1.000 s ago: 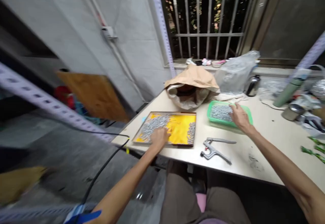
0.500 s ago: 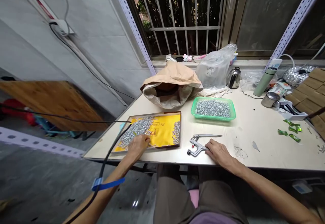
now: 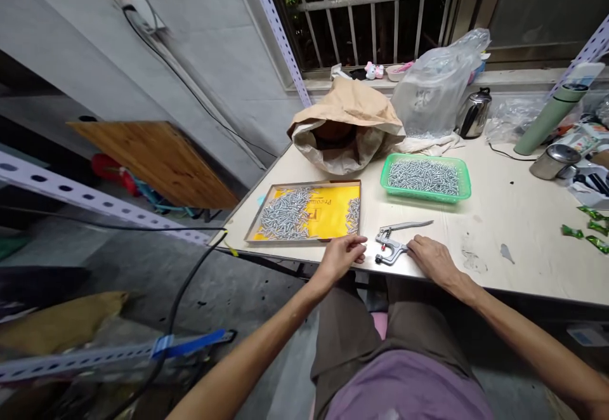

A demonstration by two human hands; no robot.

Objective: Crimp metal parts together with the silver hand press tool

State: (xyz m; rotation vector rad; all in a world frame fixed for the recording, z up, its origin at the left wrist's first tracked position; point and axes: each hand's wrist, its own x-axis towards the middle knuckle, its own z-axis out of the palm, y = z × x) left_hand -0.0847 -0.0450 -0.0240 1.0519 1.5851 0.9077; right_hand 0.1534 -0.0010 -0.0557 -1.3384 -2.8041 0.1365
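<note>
My left hand is at the table's front edge, between the tray and the pliers. Its thumb and fingers are drawn together, and anything small between them cannot be made out. My right hand has its fingers closed over one handle of metal snap-fastener pliers, which lie at the table edge with the other handle spread away. To the left, a shallow tray lined in yellow bears a large heap of small silver metal pieces and a smaller heap at its right end. A green basket full of similar pieces stands behind the pliers.
Behind the tray sits an open paper sack, with a clear plastic bag beside it. A kettle, a green flask and a steel cup stand at the back right. Green wrappers lie at the right. A black cable hangs at the left.
My left hand has left the heap in the tray and come right, beside the pliers. My right hand stays on the handle. The view has turned down and left.
</note>
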